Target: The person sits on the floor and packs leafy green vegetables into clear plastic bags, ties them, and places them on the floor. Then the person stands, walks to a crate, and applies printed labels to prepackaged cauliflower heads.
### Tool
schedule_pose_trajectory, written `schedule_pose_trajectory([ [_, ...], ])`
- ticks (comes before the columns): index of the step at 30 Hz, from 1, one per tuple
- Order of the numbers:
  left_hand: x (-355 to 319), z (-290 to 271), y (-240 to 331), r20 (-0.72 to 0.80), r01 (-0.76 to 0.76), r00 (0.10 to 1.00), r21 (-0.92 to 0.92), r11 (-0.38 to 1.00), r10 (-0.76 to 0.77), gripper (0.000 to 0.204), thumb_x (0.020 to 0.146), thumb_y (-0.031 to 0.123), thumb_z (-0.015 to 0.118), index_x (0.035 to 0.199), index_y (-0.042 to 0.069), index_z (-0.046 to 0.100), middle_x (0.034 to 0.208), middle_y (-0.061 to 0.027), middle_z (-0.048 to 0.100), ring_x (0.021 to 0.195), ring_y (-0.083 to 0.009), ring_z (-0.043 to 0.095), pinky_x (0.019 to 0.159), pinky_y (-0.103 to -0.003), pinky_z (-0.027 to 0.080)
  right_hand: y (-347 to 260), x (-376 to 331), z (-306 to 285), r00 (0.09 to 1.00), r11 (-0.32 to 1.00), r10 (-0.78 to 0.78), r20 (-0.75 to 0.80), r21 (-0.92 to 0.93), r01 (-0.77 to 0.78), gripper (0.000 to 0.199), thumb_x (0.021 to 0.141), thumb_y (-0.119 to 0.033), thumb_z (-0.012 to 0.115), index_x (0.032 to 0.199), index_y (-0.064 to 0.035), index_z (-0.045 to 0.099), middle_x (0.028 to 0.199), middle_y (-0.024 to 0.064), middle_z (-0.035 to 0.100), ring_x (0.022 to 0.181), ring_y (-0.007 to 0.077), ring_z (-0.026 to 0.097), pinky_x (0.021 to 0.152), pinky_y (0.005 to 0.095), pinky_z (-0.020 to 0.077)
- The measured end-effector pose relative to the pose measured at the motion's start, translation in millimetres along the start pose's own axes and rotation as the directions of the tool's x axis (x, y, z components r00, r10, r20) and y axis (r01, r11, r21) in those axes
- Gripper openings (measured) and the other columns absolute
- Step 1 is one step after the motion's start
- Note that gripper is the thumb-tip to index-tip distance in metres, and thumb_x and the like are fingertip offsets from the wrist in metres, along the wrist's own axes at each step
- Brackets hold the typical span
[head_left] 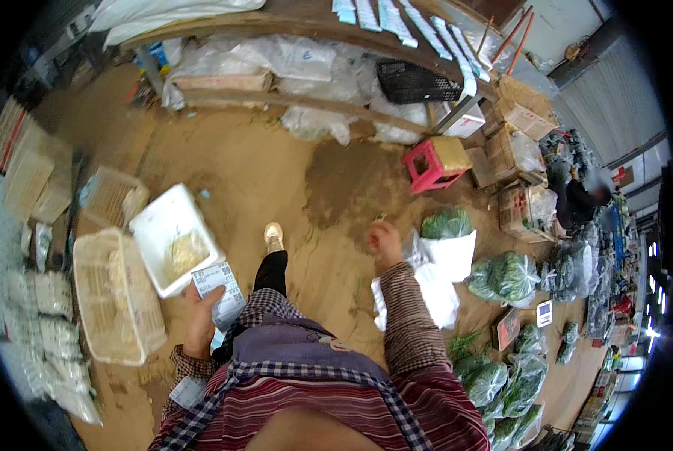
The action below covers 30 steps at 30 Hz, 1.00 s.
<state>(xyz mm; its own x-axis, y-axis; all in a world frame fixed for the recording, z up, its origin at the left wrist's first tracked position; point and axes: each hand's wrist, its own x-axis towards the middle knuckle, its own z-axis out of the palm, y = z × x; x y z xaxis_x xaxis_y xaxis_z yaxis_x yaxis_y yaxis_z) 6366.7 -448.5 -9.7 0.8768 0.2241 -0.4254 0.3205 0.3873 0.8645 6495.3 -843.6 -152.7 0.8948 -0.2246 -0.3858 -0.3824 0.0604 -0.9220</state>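
My left hand (200,319) is closed on a strip of printed paper labels (222,292), white and light blue, which hangs down beside my apron. Another small label (188,392) lies against my left sleeve. My right hand (385,244) is held out in front, its fingers curled; whatever is in them, if anything, is too small to make out. Right of that hand, white sheets or bags (429,289) lie on the floor beside a bundle of green vegetables (447,223). Near my left hand stands a white foam box (172,218) with pale produce in its lower end.
Cream plastic crates (118,308) stand at the left. Ahead is a wooden table (291,24) with label strips (396,22) on top and a black basket (419,81) beneath. A pink stool (429,169) and bagged greens (505,278) stand to the right. One person (583,199) is farther off.
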Motion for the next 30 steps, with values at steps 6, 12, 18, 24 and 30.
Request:
schedule_pose_trajectory([
  [6,207.3,91.2,73.1,0.091,-0.052,0.995,0.051,0.997,0.047,0.031,0.074,-0.003,0.054,0.104,0.0,0.048,0.096,-0.008,0.057,0.084,-0.0165,0.056,0.072,-0.028,0.046,-12.7,115.4,40.8,0.942,0.885,0.238,0.238,-0.452,-0.11,0.018,0.078,-0.016,0.05,0.089,-0.0019,0.054,0.07,0.0057,0.056,0.06,0.0127,0.054,0.05,0.023,0.0423],
  [12,343.8,147.0,123.6,0.259,0.011,0.964,0.187,0.982,-0.06,0.033,0.073,-0.002,0.056,0.104,0.0,0.047,0.096,-0.0074,0.057,0.084,-0.0158,0.056,0.072,-0.029,0.045,6.7,174.0,-44.4,0.842,0.863,0.482,-0.244,-0.034,-0.504,0.017,0.078,-0.016,0.05,0.089,-0.0041,0.052,0.065,0.0077,0.055,0.051,0.0158,0.056,0.04,0.0246,0.0426],
  [18,414.1,182.8,87.1,0.294,0.189,0.91,0.337,0.923,-0.293,0.036,0.07,0.0,0.058,0.105,0.0,0.049,0.093,-0.005,0.058,0.083,-0.0148,0.055,0.073,-0.028,0.043,5.7,261.8,-150.4,0.772,0.731,0.635,0.03,0.3,-0.613,0.014,0.076,-0.017,0.052,0.082,-0.0047,0.051,0.067,0.0085,0.056,0.049,0.0175,0.054,0.041,0.03,0.0432],
  [24,358.1,150.6,23.7,-0.149,0.428,0.901,0.471,0.772,-0.408,0.041,0.069,0.001,0.059,0.107,-0.003,0.046,0.096,-0.0101,0.056,0.082,-0.0214,0.055,0.069,-0.033,0.045,-64.9,525.4,-140.7,0.885,0.883,0.456,-0.098,-0.077,-0.463,0.008,0.074,-0.012,0.052,0.07,-0.0059,0.05,0.058,0.0036,0.047,0.047,0.015,0.044,0.039,0.0272,0.0367],
  [30,182.0,191.6,-133.0,-0.753,0.853,0.452,0.207,0.479,-0.479,0.042,0.071,0.0,0.058,0.109,-0.001,0.042,0.097,-0.0156,0.053,0.077,-0.0271,0.057,0.058,-0.04,0.049,-62.5,806.6,-132.8,0.942,0.824,0.326,0.074,-0.51,-0.245,0.008,0.076,-0.015,0.052,0.075,-0.007,0.049,0.062,0.0031,0.045,0.052,0.0157,0.042,0.044,0.0305,0.0356],
])
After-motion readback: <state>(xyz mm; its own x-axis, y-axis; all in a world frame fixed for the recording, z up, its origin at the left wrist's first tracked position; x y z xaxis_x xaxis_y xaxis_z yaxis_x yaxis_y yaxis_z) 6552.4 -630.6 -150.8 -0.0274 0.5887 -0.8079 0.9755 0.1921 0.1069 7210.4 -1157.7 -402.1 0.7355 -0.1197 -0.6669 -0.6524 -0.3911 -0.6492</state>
